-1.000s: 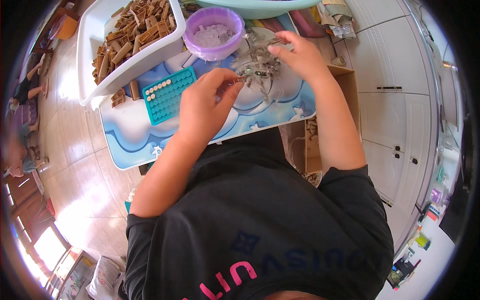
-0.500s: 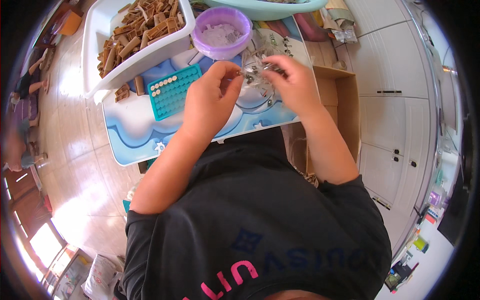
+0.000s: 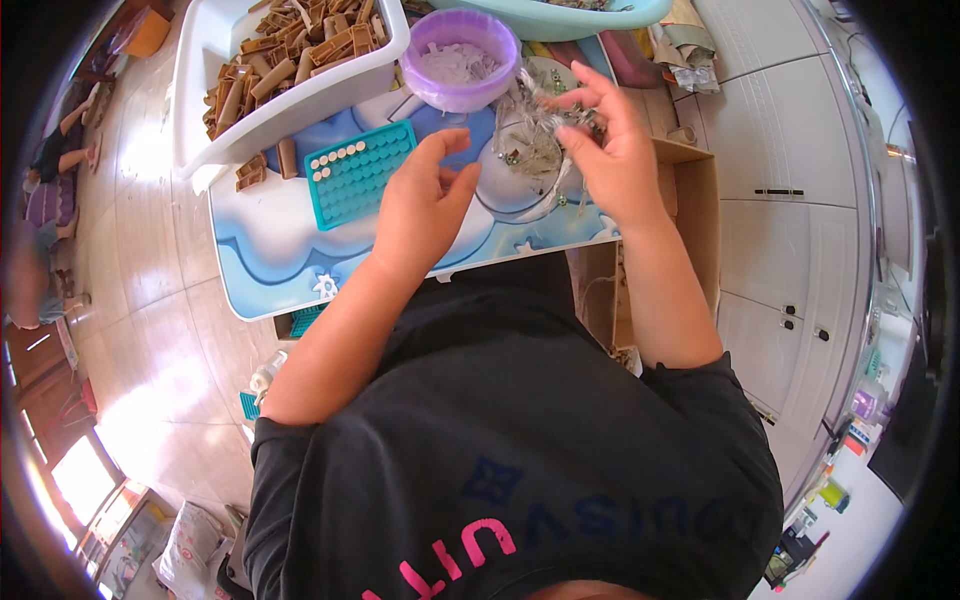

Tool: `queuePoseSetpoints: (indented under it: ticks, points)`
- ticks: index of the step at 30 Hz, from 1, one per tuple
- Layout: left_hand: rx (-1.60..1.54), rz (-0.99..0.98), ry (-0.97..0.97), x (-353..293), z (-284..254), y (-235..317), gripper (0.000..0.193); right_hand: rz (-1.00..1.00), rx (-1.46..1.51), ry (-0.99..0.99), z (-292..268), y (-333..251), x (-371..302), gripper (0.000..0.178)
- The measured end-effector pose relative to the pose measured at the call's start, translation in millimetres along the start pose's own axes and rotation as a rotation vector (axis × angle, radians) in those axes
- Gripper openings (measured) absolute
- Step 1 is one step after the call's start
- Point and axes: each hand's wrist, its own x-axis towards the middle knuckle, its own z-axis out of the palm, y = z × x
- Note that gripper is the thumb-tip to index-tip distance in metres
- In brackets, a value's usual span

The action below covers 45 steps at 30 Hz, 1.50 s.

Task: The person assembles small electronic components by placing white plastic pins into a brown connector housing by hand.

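Observation:
My right hand (image 3: pixel 612 150) rests on a heap of small shiny metal parts (image 3: pixel 528 148) that lies on clear plastic on the blue-and-white table (image 3: pixel 290 265). Its thumb and fingertips pinch into the heap's right side. My left hand (image 3: pixel 425 205) hovers just left of the heap with curled, spread fingers and nothing visible in them. A teal grid tray (image 3: pixel 360 172), with one row of pale pegs in it, lies left of that hand. A purple bowl (image 3: pixel 465 58) of white bits stands behind the heap.
A white tub (image 3: pixel 215 120) of brown tube pieces sits at the table's far left, with a few loose pieces (image 3: pixel 262 165) beside it. A teal basin (image 3: pixel 560 15) is at the back. An open cardboard box (image 3: pixel 690 200) and white cabinets (image 3: pixel 790 150) stand to the right. Tiled floor lies to the left.
Both hands were close together over the heap. My left hand has drawn back to the left and opened, while my right hand has shifted up onto the heap's right side.

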Motion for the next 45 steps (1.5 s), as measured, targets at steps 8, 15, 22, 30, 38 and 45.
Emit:
queuePoseSetpoints:
  ticks: [8,15,22,30,38,45]
  points:
    - [-0.265,-0.228,-0.109,-9,-12,-4,0.025,0.18,0.044,-0.167,6,5,-12,0.071]
    - [-0.706,-0.443,-0.322,-5,13,19,0.026,0.136,0.154,-0.257,19,-5,-35,0.07]
    - [-0.73,-0.337,-0.314,-9,24,16,0.034,0.053,0.103,-0.296,17,-10,-42,0.073]
    - [-0.619,-0.29,-0.24,-8,15,11,0.025,0.107,-0.11,-0.309,17,-20,-37,0.079]
    - [-0.587,-0.389,-0.221,-6,6,19,0.018,0.066,-0.282,-0.343,13,-17,-32,0.081]
    - [-0.501,-0.343,-0.217,-5,11,17,0.019,0.039,-0.328,-0.363,17,-21,-32,0.077]
